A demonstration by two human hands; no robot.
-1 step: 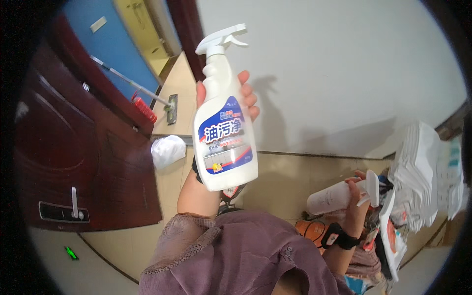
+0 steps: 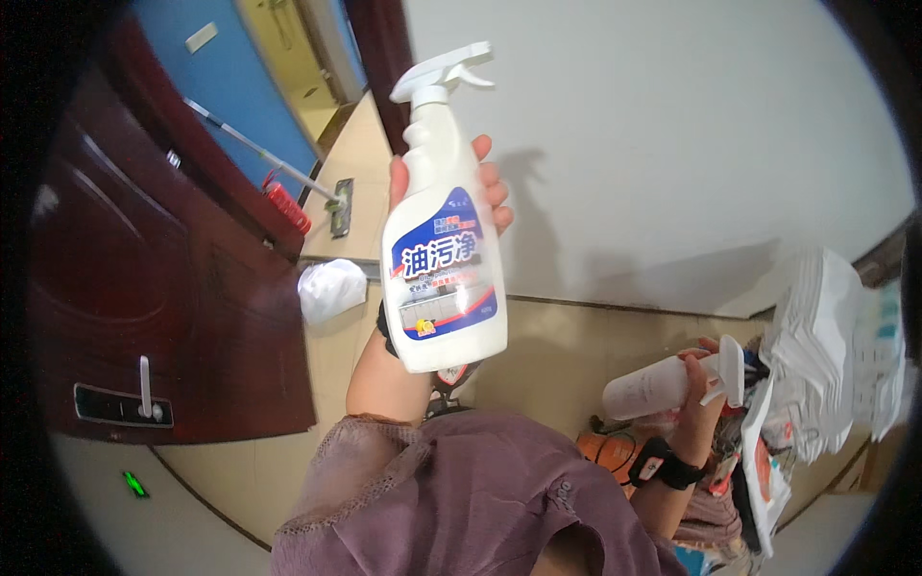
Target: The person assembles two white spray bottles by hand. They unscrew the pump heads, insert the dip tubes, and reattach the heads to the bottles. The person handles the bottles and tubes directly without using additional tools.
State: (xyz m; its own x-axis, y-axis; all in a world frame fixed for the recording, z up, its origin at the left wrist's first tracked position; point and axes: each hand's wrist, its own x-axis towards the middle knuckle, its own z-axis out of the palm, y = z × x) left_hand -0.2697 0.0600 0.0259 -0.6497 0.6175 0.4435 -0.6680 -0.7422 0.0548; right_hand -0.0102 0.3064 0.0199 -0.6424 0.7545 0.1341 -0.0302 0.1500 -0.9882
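downward fisheye view from the head, near both hands (image 2: 699, 398)

Moderate light, seemingly from the left, throws soft shadows on the smooth pale-grey wall (image 2: 653, 125); glare streaks the glossy red-brown wooden door (image 2: 206, 288); edges bend toward black corners.

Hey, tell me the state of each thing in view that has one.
Labelled spray bottle: gripped in left hand, label toward camera, trigger unpressed
Plain white spray bottle: gripped in right hand, spray head at its right end
Brown door: open
Green sign: lit
Mop: head on floor
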